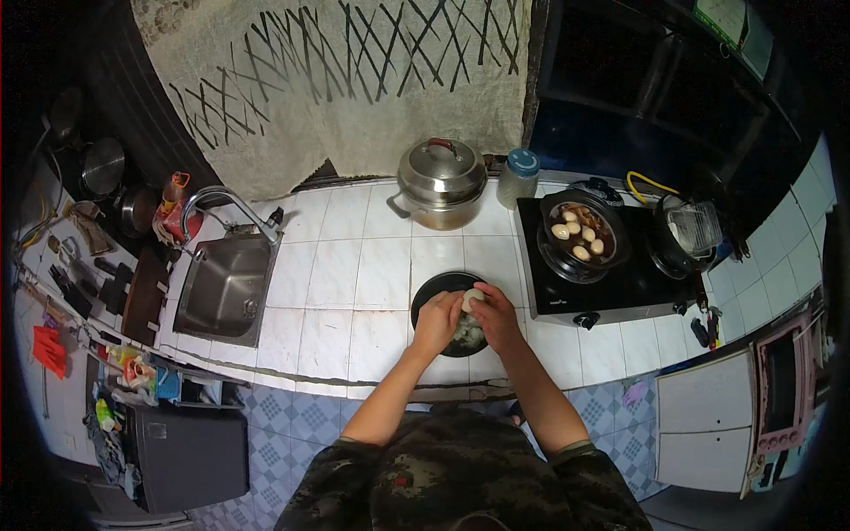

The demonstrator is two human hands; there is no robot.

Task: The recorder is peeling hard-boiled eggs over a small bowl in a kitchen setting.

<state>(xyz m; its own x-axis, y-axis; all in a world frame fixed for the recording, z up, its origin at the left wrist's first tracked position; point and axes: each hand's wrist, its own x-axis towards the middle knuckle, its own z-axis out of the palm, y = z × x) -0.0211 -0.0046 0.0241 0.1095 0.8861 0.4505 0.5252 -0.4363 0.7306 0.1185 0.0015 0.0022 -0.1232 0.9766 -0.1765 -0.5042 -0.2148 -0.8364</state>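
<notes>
A pale egg [473,300] is held between my two hands, above a black bowl [428,287] on the white tiled counter. My right hand [495,318] has its fingers wrapped round the egg from the right. From the left, the fingertips of my left hand [438,321] meet the egg's side. White pieces, perhaps eggshell, lie in the bowl [458,353] under my hands. To the right, a dark pot [621,232] on the gas stove contains several peeled eggs [588,234] in brown broth.
A lidded steel pot [441,182] and a blue-capped jar [520,179] stand at the counter's back. The gas stove [637,292] also bears a second pan with a wire rack [694,226]. On the left is a steel sink [222,285] with a curved faucet [229,192].
</notes>
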